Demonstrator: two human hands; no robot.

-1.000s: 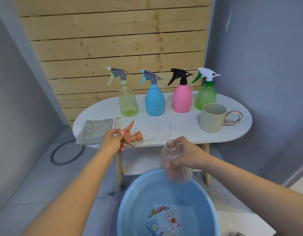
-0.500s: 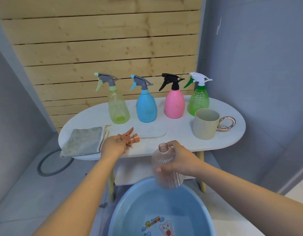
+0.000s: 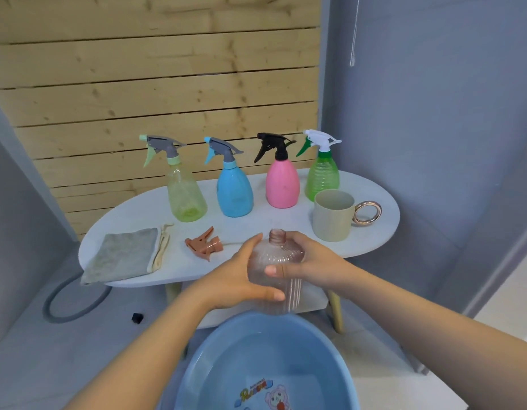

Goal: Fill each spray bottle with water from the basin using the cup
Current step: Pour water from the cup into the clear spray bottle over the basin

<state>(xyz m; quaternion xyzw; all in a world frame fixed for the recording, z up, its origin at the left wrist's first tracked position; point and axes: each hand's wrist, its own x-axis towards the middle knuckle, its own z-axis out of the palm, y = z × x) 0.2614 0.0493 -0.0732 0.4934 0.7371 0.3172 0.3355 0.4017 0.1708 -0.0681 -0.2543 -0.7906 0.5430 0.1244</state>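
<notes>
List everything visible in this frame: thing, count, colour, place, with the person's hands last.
open bottle: 1, clear pink, ribbed, no top, held above the basin
spray top: 1, orange, lying on the table beside the cloth
yellow bottle: 1, clear yellow-green, grey top, far left of the row
blue bottle: 1, blue, grey top, second in the row
pink bottle: 1, pink, black top, third in the row
green bottle: 1, clear green, white top, behind the cup
cup: 1, beige, ring handle, right side of the table
cloth: 1, grey, table's left end
table: 1, white, oval
basin: 1, blue, holds water, on the floor
hose: 1, grey, floor at left
left hand: grips the open bottle
right hand: grips the open bottle
</notes>
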